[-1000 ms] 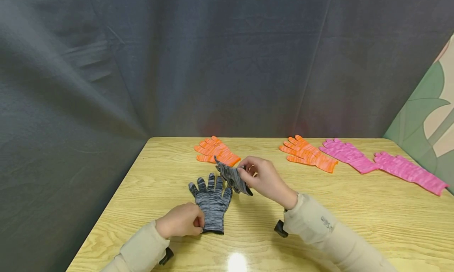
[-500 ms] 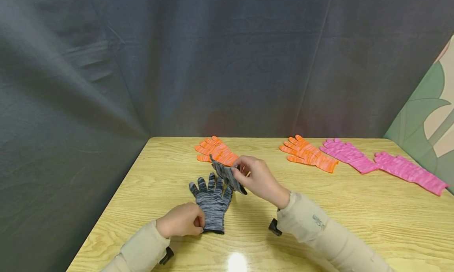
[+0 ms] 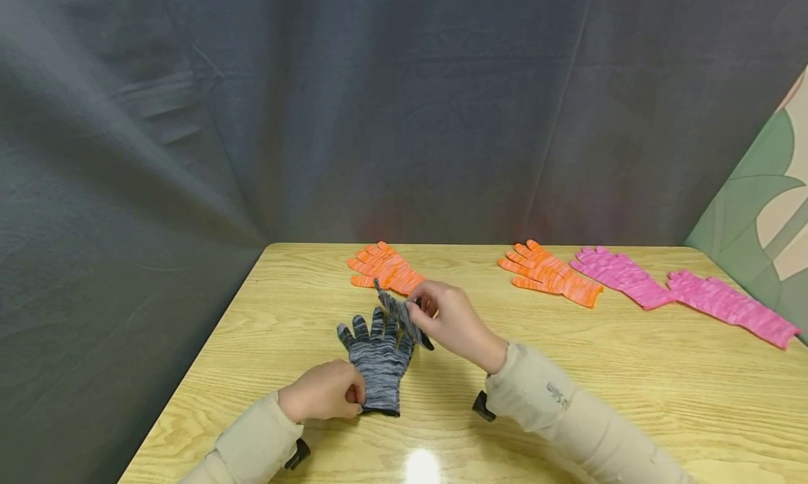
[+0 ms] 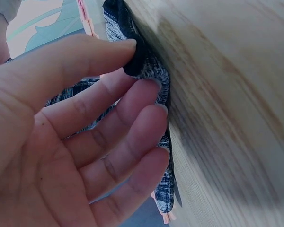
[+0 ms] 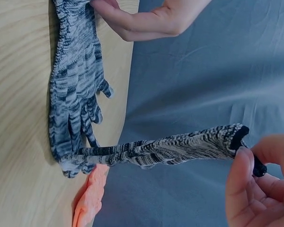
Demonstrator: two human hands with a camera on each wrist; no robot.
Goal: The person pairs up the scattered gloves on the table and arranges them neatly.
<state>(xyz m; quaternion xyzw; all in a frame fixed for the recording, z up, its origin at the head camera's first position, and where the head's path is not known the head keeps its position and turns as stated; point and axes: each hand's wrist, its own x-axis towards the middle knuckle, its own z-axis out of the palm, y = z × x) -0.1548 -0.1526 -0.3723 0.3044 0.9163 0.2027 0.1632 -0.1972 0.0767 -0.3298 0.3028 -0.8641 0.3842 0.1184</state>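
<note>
A grey-and-black knit glove [image 3: 377, 366] lies flat on the table, fingers pointing away. My left hand [image 3: 327, 391] pinches the left corner of its dark cuff [image 4: 135, 54] between thumb and forefinger. Above that glove's fingertips, a second grey-and-black glove [image 5: 175, 149] hangs tilted. My right hand [image 3: 451, 319] pinches this one by its black cuff [image 5: 258, 168], the cuff raised and the fingers slanting down toward the lying glove. In the right wrist view its fingertips appear to meet the lying glove's fingertips; whether they touch is unclear.
One orange glove [image 3: 386, 268] lies just behind the grey ones. Another orange glove [image 3: 548, 273] and two pink gloves [image 3: 621, 277] are spread along the table's right back. Dark cloth [image 3: 404, 112] hangs behind the wooden table [image 3: 568, 372] and down its left side.
My right hand has moved a little left with its grey glove, bringing it over the lying glove's fingers. My left hand keeps its pinch on the cuff, unmoved.
</note>
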